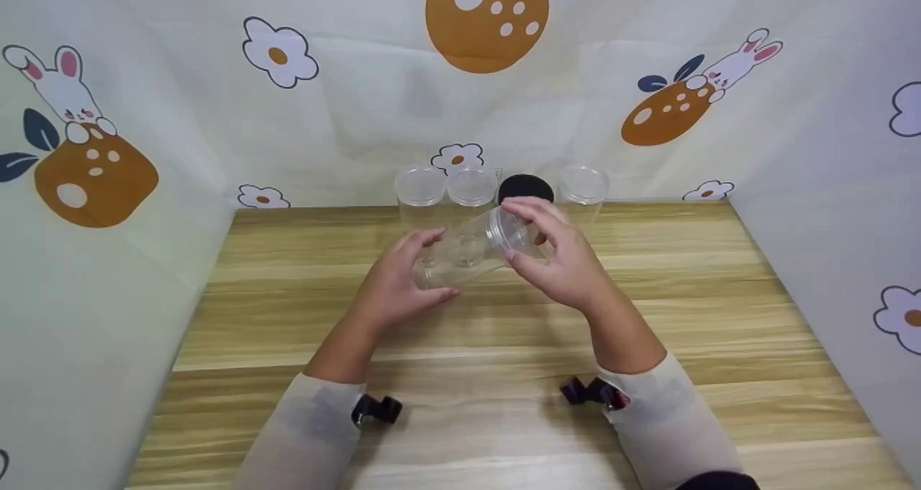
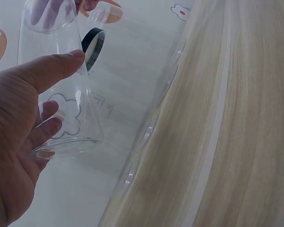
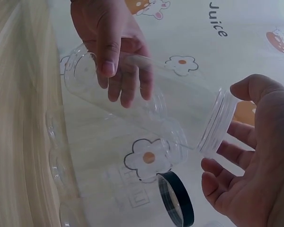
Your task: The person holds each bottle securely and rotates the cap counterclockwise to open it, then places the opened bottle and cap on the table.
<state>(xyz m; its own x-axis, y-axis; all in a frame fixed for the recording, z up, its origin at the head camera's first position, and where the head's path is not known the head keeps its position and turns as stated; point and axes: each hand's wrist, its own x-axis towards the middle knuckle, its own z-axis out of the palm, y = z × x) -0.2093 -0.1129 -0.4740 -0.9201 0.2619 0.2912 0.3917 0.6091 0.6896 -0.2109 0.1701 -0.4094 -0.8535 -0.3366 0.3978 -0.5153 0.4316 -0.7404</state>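
A clear plastic jar [image 1: 468,251] is held tilted above the table, its lidded end up toward the right. My left hand [image 1: 388,283] holds the jar's lower end, thumb on the near side and fingers behind it. At the other end my right hand [image 1: 568,263] pinches the clear screw lid [image 3: 217,122] by its rim between thumb and fingers. Through the jar's wall the left fingers [image 3: 128,85] show in the right wrist view. The jar looks see-through with nothing inside.
Several similar clear jars stand in a row at the table's back edge, including a left one [image 1: 421,188] and a right one [image 1: 584,186]. One between them has a black lid [image 1: 527,186]. Patterned cloth [image 1: 374,101] walls the wooden table [image 1: 468,404] at the back and sides.
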